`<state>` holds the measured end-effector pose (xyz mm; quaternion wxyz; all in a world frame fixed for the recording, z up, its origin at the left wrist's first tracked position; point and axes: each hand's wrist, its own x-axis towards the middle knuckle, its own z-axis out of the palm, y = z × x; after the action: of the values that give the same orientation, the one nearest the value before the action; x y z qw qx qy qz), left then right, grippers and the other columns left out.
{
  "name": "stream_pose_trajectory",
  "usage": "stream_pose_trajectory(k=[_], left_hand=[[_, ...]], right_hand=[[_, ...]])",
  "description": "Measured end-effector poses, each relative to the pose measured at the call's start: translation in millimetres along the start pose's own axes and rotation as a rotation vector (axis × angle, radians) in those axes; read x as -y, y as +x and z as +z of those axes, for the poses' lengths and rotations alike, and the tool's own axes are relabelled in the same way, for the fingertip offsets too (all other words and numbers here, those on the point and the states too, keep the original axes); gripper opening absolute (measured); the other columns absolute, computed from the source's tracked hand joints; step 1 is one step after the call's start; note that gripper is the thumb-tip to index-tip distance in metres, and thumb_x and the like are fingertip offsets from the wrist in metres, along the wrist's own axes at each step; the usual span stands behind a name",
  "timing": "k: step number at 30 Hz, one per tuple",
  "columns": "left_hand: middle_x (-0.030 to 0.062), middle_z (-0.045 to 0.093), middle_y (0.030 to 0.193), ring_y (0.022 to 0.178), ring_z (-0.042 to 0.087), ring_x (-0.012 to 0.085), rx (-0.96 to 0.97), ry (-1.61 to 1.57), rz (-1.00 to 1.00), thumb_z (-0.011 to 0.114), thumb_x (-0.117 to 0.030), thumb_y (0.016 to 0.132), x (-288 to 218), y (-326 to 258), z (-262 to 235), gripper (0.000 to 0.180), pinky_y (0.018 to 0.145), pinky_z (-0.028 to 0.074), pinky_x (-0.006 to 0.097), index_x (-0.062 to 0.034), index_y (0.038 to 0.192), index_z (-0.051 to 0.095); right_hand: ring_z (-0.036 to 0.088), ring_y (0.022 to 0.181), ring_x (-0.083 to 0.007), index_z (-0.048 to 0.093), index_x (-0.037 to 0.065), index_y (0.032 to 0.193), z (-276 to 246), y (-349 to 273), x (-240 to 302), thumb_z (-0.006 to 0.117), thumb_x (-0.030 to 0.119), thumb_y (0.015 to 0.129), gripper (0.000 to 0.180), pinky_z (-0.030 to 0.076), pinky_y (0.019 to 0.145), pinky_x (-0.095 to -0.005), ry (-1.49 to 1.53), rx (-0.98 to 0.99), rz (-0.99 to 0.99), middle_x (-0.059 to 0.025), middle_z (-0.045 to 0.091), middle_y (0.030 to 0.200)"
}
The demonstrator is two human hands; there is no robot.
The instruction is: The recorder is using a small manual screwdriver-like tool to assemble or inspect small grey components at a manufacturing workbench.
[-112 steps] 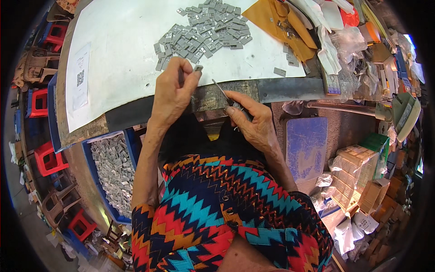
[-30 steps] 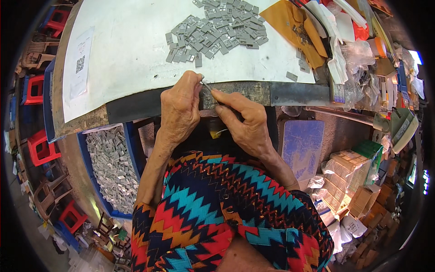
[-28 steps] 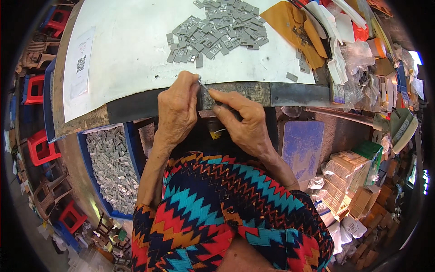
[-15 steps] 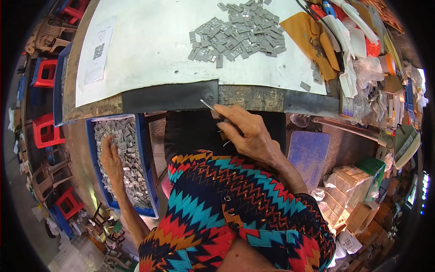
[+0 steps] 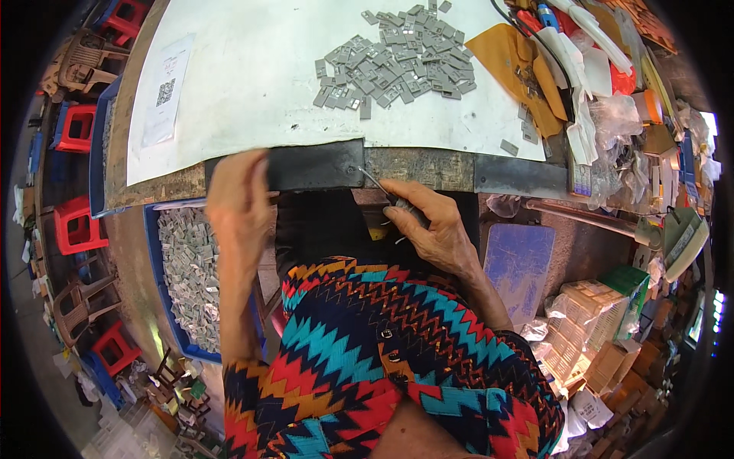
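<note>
My right hand point(image 5: 434, 229) is closed round a dark-handled hand tool with a thin metal tip point(image 5: 370, 179), which points up and left at the table's front edge. A thin pale bit sticks out below the fingers. My left hand point(image 5: 241, 199) is smeared by motion over the table edge, beside the black strip point(image 5: 317, 166); whether it holds anything cannot be made out. On the white sheet point(image 5: 252, 84) lies a heap of small flat grey pieces point(image 5: 397, 61). A blue bin point(image 5: 163, 291) full of similar grey pieces point(image 5: 189, 268) stands left of my lap, partly behind my left forearm.
A brown leather-like piece point(image 5: 524, 65), plastic bags point(image 5: 615, 122) and tools crowd the table's right side. A printed paper slip point(image 5: 164, 92) lies at the left. Below the table on the right are a blue-topped stool point(image 5: 520, 264) and a crate point(image 5: 585, 321). Red stools point(image 5: 76, 223) stand at the left.
My left hand has moved from over the blue bin up and right to the table edge. My right hand has shifted slightly right and down with the tool still in it.
</note>
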<state>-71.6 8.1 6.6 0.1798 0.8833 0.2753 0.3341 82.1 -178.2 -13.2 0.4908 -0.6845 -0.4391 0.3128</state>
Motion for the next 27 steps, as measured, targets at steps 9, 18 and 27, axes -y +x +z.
stream_pose_trajectory(k=[9, 18, 27], left_hand=[[0.0057, 0.052, 0.080, 0.078, 0.049, 0.0236, 0.113, 0.066, 0.138, 0.065, -0.014, 0.073, -29, 48, 96, 0.015, 0.066, 0.036, 0.036, -0.0079, 0.085, 0.057], [0.0061, 0.051, 0.082, 0.081, 0.049, 0.0245, 0.148, -0.009, 0.152, 0.065, -0.006, 0.070, -28, 41, 108, 0.017, 0.069, 0.036, 0.036, -0.0076, 0.084, 0.055], [0.0078, 0.052, 0.082, 0.080, 0.050, 0.0260, 0.220, -0.061, 0.174, 0.064, -0.001, 0.068, -37, 40, 107, 0.023, 0.069, 0.036, 0.037, -0.0073, 0.087, 0.053]], right_hand=[[0.059, 0.087, -0.0197, 0.054, -0.002, 0.112, -7, -10, -4, 0.060, 0.005, 0.080, 0.033, 0.045, 0.077, -0.0282, 0.009, -0.057, -0.006, -0.0151, 0.061, 0.097], [0.060, 0.086, -0.0209, 0.055, -0.002, 0.112, -8, -9, -11, 0.060, 0.004, 0.080, 0.033, 0.046, 0.075, -0.0286, 0.014, -0.044, 0.002, -0.0159, 0.061, 0.097], [0.058, 0.077, -0.0154, 0.055, -0.001, 0.112, -17, -14, -12, 0.060, 0.006, 0.081, 0.032, 0.046, 0.069, -0.0253, 0.006, -0.153, -0.063, -0.0111, 0.061, 0.092]])
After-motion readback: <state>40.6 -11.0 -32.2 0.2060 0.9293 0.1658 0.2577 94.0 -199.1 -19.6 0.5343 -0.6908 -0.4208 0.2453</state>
